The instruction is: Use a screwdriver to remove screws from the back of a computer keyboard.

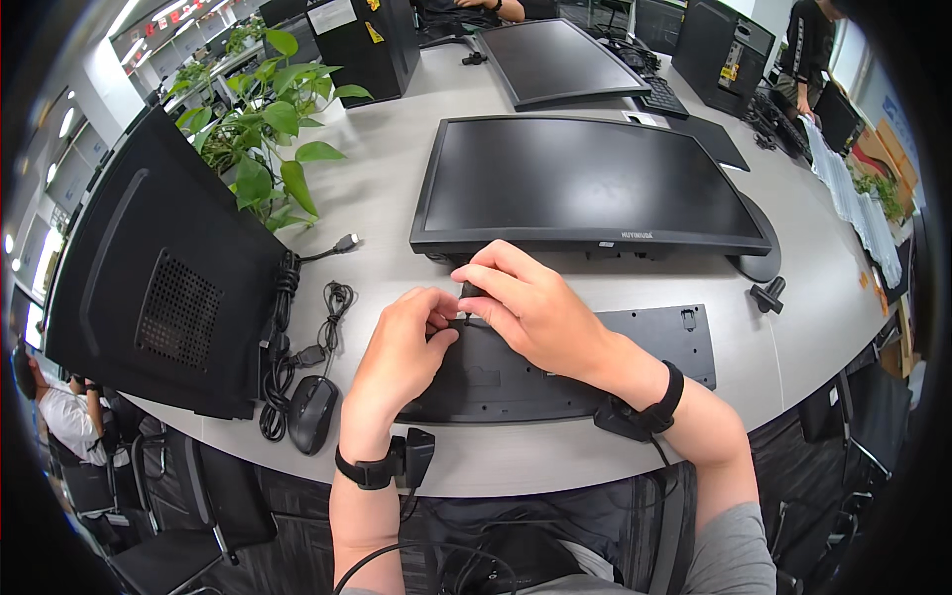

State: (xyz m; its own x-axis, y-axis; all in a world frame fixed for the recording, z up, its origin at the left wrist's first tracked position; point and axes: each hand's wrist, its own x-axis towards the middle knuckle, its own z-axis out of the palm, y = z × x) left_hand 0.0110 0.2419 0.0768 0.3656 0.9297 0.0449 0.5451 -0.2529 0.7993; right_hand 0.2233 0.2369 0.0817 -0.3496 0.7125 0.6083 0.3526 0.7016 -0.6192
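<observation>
A black keyboard [555, 395] lies face down on the grey table, its underside showing. Both hands meet at its far edge, left of the middle. My right hand [535, 312] pinches a short dark piece [470, 292] between thumb and fingers; its kind is not clear. My left hand [402, 332] is closed beside it, with bent fingertips at the same edge. What the left fingers hold is too small to make out. Just beyond the hands, a black monitor [585, 183] lies tilted with its screen facing up.
On the left stands a black computer tower [178, 307]. Coiled black cables [283, 347] and a mouse [312, 412] lie beside it. A leafy plant [268, 129], a second monitor [560, 61] and another tower [722, 55] are farther back. A small black stand part [767, 296] sits at right.
</observation>
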